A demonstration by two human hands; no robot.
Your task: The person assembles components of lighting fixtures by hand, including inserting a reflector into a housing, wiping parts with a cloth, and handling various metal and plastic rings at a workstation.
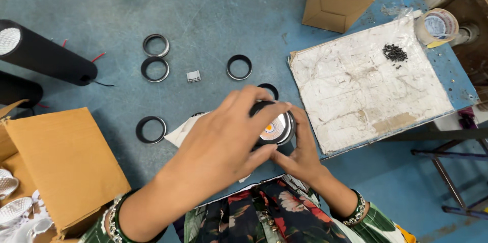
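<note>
At lower centre of the frame both hands close around a short black cylindrical lamp housing with a shiny reflector and an orange-yellow LED disc (274, 128) showing inside it. The left hand (223, 144) lies over the housing's top and near side, fingers curled around its rim; the right hand (300, 154) pinches it from below and the right, thumb and fingertips pressed to the edge. The unit looks partly put together: reflector seated, front open, no ring visible over the face.

Five loose black metal rings lie on the blue worktable (213, 9): two stacked-looking at upper left (155, 45) (155, 68), one at centre (239, 67), one just above the hands (268, 89), one at left (151, 129). A small grey clip (193, 76) sits between them. Long black tube lamps (43, 55) lie at far left, an open cardboard box of silver reflectors (61, 166) at lower left, a white scuffed board (366, 80) carrying a heap of small dark screws (394, 53) at right.
</note>
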